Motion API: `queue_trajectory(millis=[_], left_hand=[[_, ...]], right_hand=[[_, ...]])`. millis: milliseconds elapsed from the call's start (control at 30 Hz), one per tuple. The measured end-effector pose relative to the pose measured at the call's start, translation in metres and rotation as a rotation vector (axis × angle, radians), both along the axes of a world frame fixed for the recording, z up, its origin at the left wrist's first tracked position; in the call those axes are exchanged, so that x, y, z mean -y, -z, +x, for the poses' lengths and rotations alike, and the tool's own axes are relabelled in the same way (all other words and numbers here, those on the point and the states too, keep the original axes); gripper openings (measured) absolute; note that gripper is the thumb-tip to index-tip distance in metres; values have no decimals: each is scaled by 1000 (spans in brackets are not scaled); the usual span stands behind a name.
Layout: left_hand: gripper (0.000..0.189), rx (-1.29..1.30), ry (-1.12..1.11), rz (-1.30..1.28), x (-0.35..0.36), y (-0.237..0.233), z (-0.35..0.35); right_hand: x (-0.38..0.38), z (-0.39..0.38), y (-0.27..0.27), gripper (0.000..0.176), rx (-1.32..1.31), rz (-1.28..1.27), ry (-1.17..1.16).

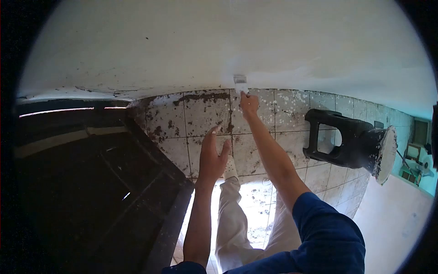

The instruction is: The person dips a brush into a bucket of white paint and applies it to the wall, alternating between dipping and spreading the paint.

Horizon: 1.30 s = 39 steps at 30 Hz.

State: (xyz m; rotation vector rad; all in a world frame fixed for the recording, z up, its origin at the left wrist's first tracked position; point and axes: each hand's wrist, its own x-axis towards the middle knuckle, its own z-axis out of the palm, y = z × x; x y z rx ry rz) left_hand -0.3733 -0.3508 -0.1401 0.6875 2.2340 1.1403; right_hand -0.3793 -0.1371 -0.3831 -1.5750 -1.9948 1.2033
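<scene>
My right hand is closed around the handle of a putty knife. Its broad blade lies against the lower part of the pale wall, just above the tiled floor. My left hand hangs over the floor with thumb and fingers apart and nothing in it. Beneath it shows part of a light, perforated shoe on my foot.
At right stands a black plastic stool, with a dark tub whose rim is smeared white. A dark panelled door fills the left. White spots and brown dirt mark the floor tiles. Far right, a fan shows.
</scene>
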Motion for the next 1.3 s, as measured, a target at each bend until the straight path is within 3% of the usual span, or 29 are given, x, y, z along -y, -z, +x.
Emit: queue_trajectory(millis=[133, 233, 300, 367, 433, 500, 600, 733, 833, 867, 967, 1067, 1133, 1167, 1233, 1300], left_hand=[[47, 13, -16, 0, 0, -13, -2], [47, -16, -13, 14, 0, -21, -5], [47, -5, -7, 10, 2, -22, -7], [48, 35, -13, 1, 2, -23, -11], [48, 9, -15, -7, 5, -19, -15], [48, 27, -37, -34, 12, -15, -5], [48, 42, -49, -63, 18, -10, 0], [48, 23, -42, -44, 18, -27, 15], [48, 31, -46, -22, 15, -44, 11], [49, 37, -49, -13, 12, -51, 10], [50, -15, -20, 22, 4, -56, 11], [50, -55, -22, -33, 10, -45, 9], [48, -65, -41, -100, 16, -38, 14], [48, -31, -45, -107, 19, -35, 19], [47, 22, -60, -100, 26, -31, 24], [47, 10, -67, -121, 29, -32, 33]], right_hand=[[21, -5, -190, 43, -363, -78, -25], [42, -9, -263, 42, -520, -26, -10], [45, -18, -251, 39, -446, 41, -3], [30, -39, -175, 34, -244, 120, -15], [35, -40, -85, 35, -148, -90, 24], [42, -26, -60, 36, -61, -164, 15], [29, -27, -101, 38, -99, -59, -46], [34, -16, -257, 37, -264, 82, -134], [49, -14, -329, 38, -656, -64, 18], [40, -17, -309, 39, -490, -73, 20], [23, -34, -157, 41, -232, 379, 18], [22, -31, -75, 44, -19, -51, -57], [19, -28, -90, 43, -3, -186, -23], [24, -18, -115, 42, -76, -103, -61], [38, -8, -194, 41, -239, 81, -150], [45, -3, -285, 39, -410, 32, -91]])
